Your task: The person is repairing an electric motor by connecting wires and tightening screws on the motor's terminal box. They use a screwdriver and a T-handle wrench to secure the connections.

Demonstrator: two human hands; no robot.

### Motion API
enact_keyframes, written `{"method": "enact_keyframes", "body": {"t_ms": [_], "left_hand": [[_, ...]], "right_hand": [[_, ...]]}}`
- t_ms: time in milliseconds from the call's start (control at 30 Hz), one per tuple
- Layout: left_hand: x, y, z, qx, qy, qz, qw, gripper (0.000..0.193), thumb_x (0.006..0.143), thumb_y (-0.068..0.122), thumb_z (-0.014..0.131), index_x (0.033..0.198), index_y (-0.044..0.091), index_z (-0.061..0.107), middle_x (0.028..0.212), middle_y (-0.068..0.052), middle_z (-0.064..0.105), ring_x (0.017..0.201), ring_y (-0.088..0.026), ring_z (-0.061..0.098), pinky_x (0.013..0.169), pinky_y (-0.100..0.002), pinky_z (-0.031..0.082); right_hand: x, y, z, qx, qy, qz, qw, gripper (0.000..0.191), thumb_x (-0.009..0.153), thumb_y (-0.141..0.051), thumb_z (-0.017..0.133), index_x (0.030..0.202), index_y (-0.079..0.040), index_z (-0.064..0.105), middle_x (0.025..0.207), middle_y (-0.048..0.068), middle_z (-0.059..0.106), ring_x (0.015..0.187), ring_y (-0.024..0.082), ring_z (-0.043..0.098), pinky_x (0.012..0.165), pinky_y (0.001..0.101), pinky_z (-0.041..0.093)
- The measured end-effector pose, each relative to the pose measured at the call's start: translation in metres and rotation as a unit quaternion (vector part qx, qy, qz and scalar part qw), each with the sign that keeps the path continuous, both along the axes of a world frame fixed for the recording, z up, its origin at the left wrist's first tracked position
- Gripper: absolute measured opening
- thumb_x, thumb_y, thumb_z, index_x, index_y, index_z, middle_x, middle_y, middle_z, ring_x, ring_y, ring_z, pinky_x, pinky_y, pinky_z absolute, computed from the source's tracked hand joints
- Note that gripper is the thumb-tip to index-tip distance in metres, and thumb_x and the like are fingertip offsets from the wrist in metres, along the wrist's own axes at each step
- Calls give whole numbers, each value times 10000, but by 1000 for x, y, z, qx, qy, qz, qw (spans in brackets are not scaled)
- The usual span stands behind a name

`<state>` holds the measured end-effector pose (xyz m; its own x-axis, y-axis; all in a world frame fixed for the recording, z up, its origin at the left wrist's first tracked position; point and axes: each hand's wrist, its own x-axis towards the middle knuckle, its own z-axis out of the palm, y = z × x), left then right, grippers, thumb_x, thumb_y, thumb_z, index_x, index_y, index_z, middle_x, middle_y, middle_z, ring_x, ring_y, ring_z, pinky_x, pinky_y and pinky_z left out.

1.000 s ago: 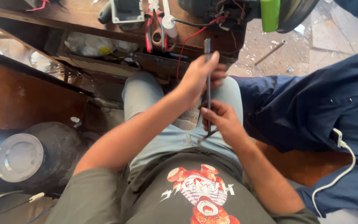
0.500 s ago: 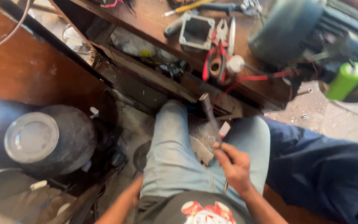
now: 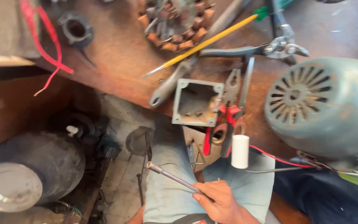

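Observation:
My right hand (image 3: 220, 202) is at the bottom centre, over my lap in light jeans (image 3: 168, 166). It grips the near end of a thin grey metal rod (image 3: 171, 176), which slants up and to the left and ends in a small socket-like tip. My left hand does not show in the head view. Just beyond the rod, at the bench's near edge, lie an open square metal box (image 3: 197, 102), red-handled pliers (image 3: 224, 124) and a white cylinder (image 3: 240, 151) with a red wire.
A rusty workbench (image 3: 117, 62) carries a teal fan-covered motor (image 3: 324, 105), a yellow-shafted screwdriver (image 3: 206, 41), grey pliers (image 3: 249, 50), a wound copper coil part (image 3: 175, 18) and a black ring (image 3: 76, 29). A black round vessel with a metal lid (image 3: 9, 186) stands lower left. Blue cloth (image 3: 324, 195) is at right.
The view has swung up onto the bench top. My left hand let go of the rod and left the view. My right hand still holds the rod, now slanting left.

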<state>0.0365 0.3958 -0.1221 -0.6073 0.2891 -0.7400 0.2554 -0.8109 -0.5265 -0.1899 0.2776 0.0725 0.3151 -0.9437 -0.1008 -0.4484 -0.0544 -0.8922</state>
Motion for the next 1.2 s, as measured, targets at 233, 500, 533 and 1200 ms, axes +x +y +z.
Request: {"method": "enact_keyframes", "body": {"t_ms": [233, 500, 533, 1200], "left_hand": [[37, -12, -55, -33, -61, -42, 997, 709, 868, 547, 472, 1310, 30, 671, 1247, -197, 741, 1110, -349, 720, 1028, -508, 539], [25, -80, 4, -644, -419, -281, 575, 618, 1041, 453, 504, 1384, -60, 520, 1352, -263, 609, 1266, -376, 585, 1057, -422, 435], [12, -81, 31, -728, -321, -187, 577, 626, 1053, 452, 508, 1417, -58, 501, 1413, -246, 568, 1330, -373, 523, 1109, -412, 387], [-211, -178, 232, -968, -170, -140, 120, 296, 1075, 111, 717, 1355, 109, 621, 869, -74, 686, 713, -201, 676, 644, -329, 512]], "right_hand": [[-15, 19, 24, 41, -26, -82, 995, 205, 813, -24, 792, 996, 34, 722, 600, 92, 562, 481, 255, 567, 457, 376, 397], [-29, 91, -17, -75, -26, -178, 981, 216, 913, -74, 754, 1098, 22, 697, 751, 140, 640, 571, 262, 618, 525, 365, 475], [-28, 99, -18, -104, -32, -186, 976, 228, 936, -92, 748, 1126, 16, 684, 800, 145, 671, 604, 256, 642, 546, 354, 492], [-136, 27, -4, -333, 169, -461, 805, 161, 1045, -39, 800, 1145, 38, 701, 1008, 139, 730, 839, 205, 708, 726, 283, 568]]}}
